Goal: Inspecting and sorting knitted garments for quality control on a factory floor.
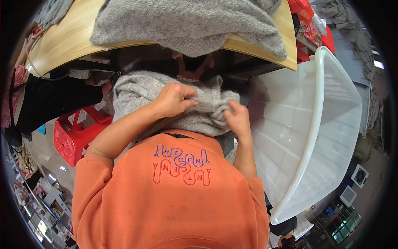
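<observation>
A grey knitted garment (137, 89) lies bunched across my lap, below the table's front edge. My left hand (176, 99) is closed on its upper part, thumb and fingers pinching the knit. To the right, my right hand (237, 119) grips a gathered fold near the garment's right end. Between the two hands the fabric is drawn into creases. Whether anything small sits in my fingertips is too fine to make out. Another grey knitted piece (186, 25) is spread on the table ahead and hangs over its front edge.
The wooden table (66, 37) spans the far side. A large white plastic bin (319, 124) stands close on my right. At the left are a red stool (76, 133) and a person in dark trousers (54, 97). Red containers (302, 12) stand beyond the table's right end.
</observation>
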Demonstrator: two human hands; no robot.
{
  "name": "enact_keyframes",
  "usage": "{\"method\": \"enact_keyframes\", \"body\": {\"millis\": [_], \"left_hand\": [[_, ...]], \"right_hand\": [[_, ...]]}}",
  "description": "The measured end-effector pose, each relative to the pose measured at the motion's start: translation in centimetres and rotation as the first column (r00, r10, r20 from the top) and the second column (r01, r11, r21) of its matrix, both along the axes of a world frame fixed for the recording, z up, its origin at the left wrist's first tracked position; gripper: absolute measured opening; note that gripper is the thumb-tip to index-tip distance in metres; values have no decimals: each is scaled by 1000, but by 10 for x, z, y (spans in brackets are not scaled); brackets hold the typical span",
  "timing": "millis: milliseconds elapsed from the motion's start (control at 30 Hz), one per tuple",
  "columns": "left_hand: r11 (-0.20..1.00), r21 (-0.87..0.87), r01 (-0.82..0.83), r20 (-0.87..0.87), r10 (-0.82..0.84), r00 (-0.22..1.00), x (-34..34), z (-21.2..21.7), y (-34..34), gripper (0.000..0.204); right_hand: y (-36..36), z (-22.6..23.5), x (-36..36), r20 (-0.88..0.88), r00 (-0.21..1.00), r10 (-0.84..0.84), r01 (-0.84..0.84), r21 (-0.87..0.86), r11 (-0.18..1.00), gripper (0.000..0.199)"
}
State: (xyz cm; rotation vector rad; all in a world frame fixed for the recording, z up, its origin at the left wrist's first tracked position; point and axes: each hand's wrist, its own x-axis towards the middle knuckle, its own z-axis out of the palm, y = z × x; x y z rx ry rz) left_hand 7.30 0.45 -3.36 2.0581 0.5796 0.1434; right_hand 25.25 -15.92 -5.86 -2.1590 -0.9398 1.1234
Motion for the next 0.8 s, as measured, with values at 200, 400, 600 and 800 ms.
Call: {"method": "enact_keyframes", "body": {"millis": [200,400,600,800], "left_hand": [[963,-269,-24,-25,18,1000,-4,0,-19,11],[867,-494,-67,-97,21,995,-10,7,-10,11],[950,-310,-34,176,92,980,-8,-8,-14,11],[866,-466,-180,-50,178,983,-9,-1,-18,9]], "right_hand": [[25,15,-33,203,934,295,-357,467,809,27],[29,-3,-45,-164,955,247,-98,610,787,11],[34,3,-47,-544,828,139,167,475,864,8],[38,4,-49,-99,958,270,-167,572,803,6]]}}
